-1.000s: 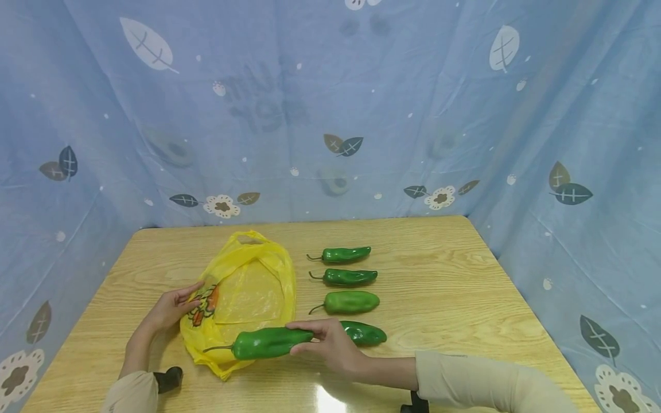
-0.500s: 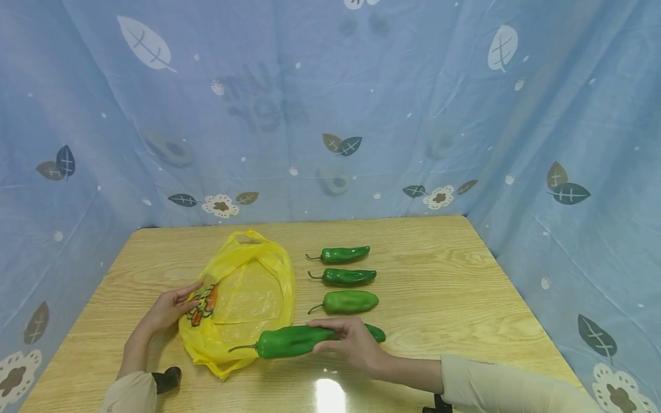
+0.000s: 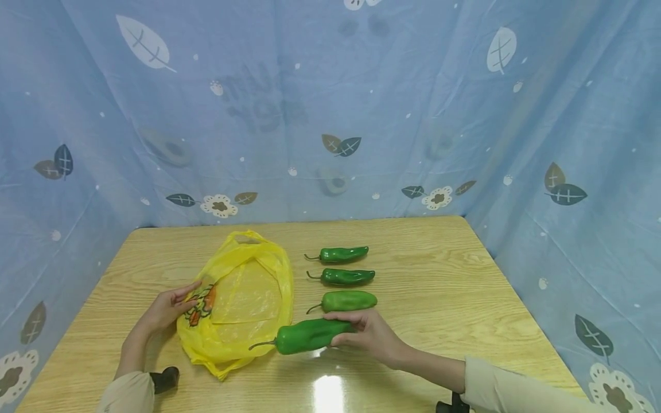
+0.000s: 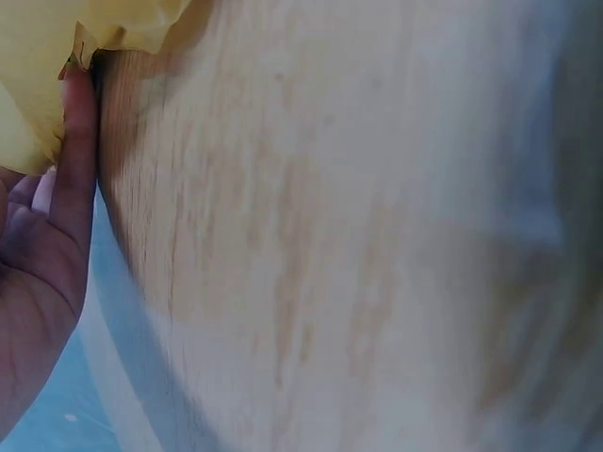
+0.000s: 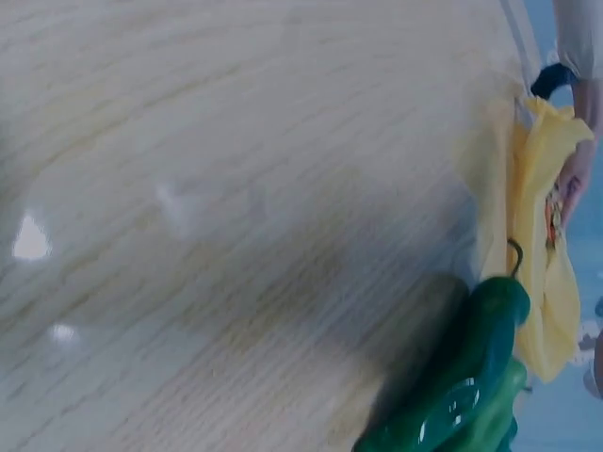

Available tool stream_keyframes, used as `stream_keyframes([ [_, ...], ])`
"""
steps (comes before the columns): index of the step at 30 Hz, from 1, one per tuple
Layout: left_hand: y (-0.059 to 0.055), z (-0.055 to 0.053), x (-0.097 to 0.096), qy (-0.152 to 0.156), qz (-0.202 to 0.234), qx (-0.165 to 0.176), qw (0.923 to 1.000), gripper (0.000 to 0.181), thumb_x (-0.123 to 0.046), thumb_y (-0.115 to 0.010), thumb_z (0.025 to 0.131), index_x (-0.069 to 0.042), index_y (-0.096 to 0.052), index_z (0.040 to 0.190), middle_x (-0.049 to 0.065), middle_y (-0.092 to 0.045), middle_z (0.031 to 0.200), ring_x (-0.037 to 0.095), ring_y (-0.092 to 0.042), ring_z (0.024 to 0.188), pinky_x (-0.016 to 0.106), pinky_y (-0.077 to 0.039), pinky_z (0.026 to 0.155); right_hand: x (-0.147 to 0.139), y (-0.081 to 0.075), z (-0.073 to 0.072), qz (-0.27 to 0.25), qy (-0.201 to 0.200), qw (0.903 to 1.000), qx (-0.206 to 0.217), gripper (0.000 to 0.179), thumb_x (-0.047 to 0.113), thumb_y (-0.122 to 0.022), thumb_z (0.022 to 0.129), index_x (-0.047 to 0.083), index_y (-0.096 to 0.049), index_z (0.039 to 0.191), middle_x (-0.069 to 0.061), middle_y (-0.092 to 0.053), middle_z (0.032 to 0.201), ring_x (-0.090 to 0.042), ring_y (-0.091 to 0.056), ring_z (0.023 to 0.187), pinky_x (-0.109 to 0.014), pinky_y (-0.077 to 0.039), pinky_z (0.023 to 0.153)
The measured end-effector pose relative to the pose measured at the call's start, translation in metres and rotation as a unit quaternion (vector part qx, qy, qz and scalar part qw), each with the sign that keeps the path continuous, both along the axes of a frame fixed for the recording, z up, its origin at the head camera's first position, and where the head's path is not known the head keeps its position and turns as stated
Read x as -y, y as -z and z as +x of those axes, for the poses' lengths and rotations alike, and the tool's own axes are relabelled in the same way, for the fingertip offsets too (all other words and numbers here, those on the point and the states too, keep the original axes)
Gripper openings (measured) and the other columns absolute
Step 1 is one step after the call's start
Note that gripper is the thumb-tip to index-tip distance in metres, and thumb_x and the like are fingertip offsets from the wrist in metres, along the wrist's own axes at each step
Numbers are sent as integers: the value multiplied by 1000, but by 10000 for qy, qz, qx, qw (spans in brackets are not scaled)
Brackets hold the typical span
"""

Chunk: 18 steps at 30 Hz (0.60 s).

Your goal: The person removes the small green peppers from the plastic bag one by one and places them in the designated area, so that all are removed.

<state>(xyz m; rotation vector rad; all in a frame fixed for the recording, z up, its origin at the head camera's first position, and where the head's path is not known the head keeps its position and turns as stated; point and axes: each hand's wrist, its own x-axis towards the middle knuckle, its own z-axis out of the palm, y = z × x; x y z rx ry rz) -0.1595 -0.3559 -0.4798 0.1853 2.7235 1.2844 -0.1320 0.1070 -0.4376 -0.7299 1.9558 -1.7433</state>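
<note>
In the head view my right hand (image 3: 372, 338) holds a large green pepper (image 3: 307, 336) by its blunt end, thumb below and fingers above, stem pointing left. In the right wrist view the dark green pepper (image 5: 462, 367) hangs just over the table with its shadow beside it. My left hand (image 3: 167, 310) pinches the left edge of a yellow plastic bag (image 3: 284, 269), which lies with its mouth spread wide. The left wrist view shows a finger (image 4: 80, 141) along the outside of the bag (image 4: 28, 85).
Three green peppers lie in a column right of the bag: a far one (image 3: 343, 254), a middle one (image 3: 348, 277) and a lighter near one (image 3: 348, 300). A fourth, lower in the column, is hidden behind the right hand. A blue patterned curtain (image 3: 289, 115) surrounds the wooden table (image 3: 439, 287).
My right hand has carried the held pepper rightward, away from the bag, now covering the fourth pepper of the column. My left hand stays at the bag's edge.
</note>
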Motion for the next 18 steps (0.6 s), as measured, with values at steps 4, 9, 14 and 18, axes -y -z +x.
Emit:
stream_keyframes([
  [4, 0, 0, 1, 40, 30, -51, 10000, 52, -9, -60, 95, 8, -41, 140, 35, -39, 137, -1, -55, 105, 14, -50, 75, -8, 2, -3, 43, -349, 9994, -40, 49, 16, -72, 84, -6, -59, 126, -20, -61, 124, -10, -65, 99, -22, -54, 80],
  [9, 1, 0, 1, 95, 100, -117, 9998, 51, -8, -59, 95, 9, -41, 140, 35, -39, 138, -6, -53, 103, 13, -49, 76, -19, 6, -7, 273, -564, 9980, -109, 47, 18, -71, 84, -1, -62, 126, -17, -62, 125, -8, -66, 92, -19, -54, 72],
  [14, 2, -1, 2, 126, 78, -205, 9997, 50, -7, -59, 95, 10, -41, 139, 33, -39, 138, -8, -51, 105, 12, -49, 76, -28, 10, -11, 313, -470, 9982, -221, 47, 18, -72, 84, -1, -62, 126, -16, -63, 123, -12, -67, 95, -22, -55, 75],
  [18, 2, -1, 2, 163, 193, -174, 9995, 51, -6, -58, 95, 11, -40, 139, 35, -38, 138, -9, -52, 100, 12, -49, 76, -35, 9, -15, 377, -320, 9984, -270, 46, 17, -72, 84, -1, -62, 126, -18, -64, 120, -13, -66, 96, -23, -56, 76],
])
